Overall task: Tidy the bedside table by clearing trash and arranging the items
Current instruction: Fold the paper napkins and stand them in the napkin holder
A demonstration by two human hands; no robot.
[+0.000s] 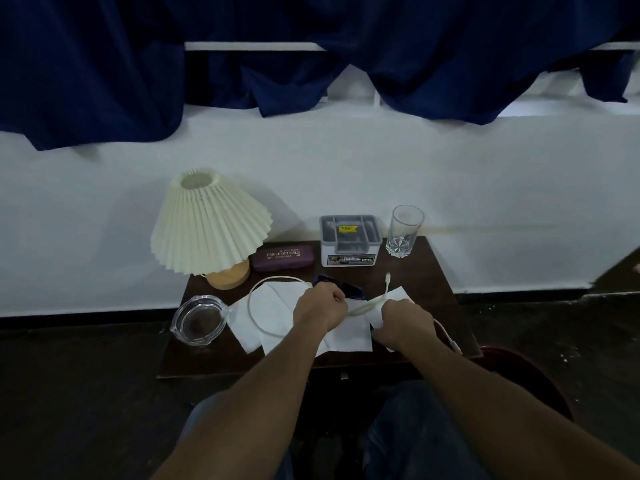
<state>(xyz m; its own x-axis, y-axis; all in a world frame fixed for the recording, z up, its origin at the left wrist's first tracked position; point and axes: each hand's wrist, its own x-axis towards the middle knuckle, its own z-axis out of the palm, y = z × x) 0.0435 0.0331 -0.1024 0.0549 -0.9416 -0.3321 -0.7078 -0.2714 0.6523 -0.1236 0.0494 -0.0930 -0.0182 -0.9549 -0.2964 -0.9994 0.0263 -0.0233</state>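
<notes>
On the dark wooden bedside table a white charging cable loops across several white tissues. My left hand pinches the cable near the table's middle. My right hand grips the same cable a little to the right, over a tissue. The cable's plug end points up behind my right hand, and its other end trails off the table's right front. Dark blue sunglasses lie partly hidden behind my left hand.
A pleated cream lamp stands at the back left, a purple glasses case beside it, then a grey organiser box and a drinking glass. A glass ashtray sits front left. A red bin's rim shows lower right.
</notes>
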